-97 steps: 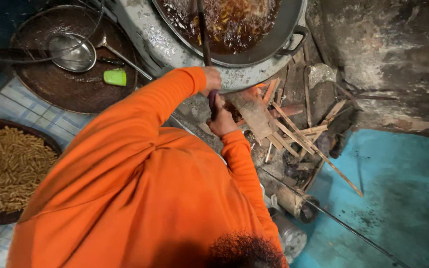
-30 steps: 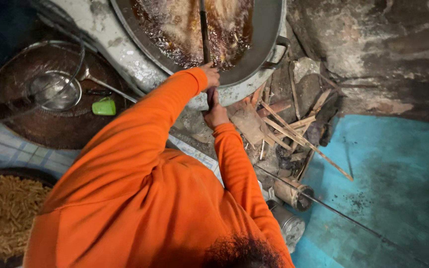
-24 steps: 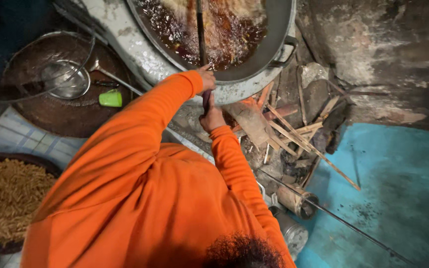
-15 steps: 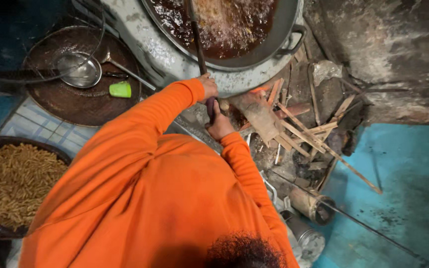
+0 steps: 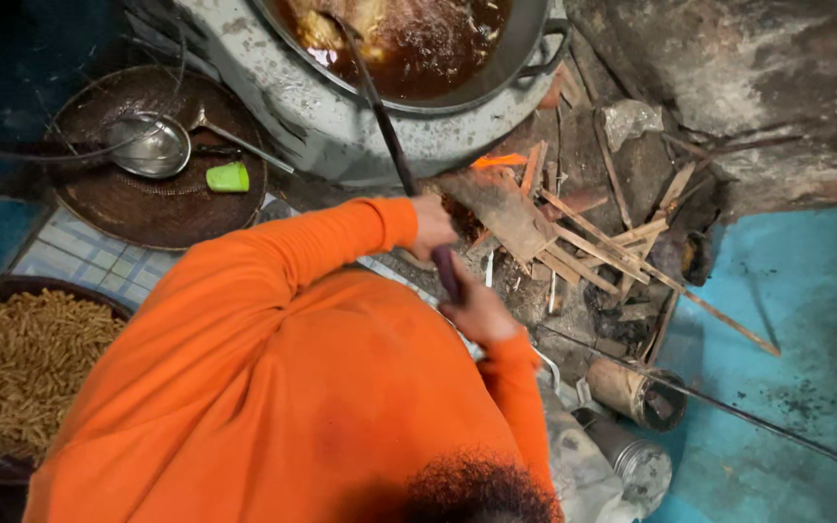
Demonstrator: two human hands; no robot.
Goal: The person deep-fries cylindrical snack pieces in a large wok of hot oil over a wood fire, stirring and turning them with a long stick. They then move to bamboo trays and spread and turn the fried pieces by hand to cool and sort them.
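A long dark-handled tool runs from my hands up into a big wok of brown bubbling oil with pieces of food in it. My left hand, at the end of an orange sleeve, grips the handle higher up. My right hand grips the handle's lower end, close to my body. The wok sits on a grey round stove. Sticks of firewood lie at the stove's mouth just beyond my hands, with an orange glow there.
A round dark tray at the left holds a metal strainer ladle and a small green object. A basket of fried sticks is at lower left. Two metal cans and a thin rod lie on the blue floor at right.
Both hands have drawn back from the wok's rim toward my body, sliding the handle with them. The tool's far end has swung left inside the oil.
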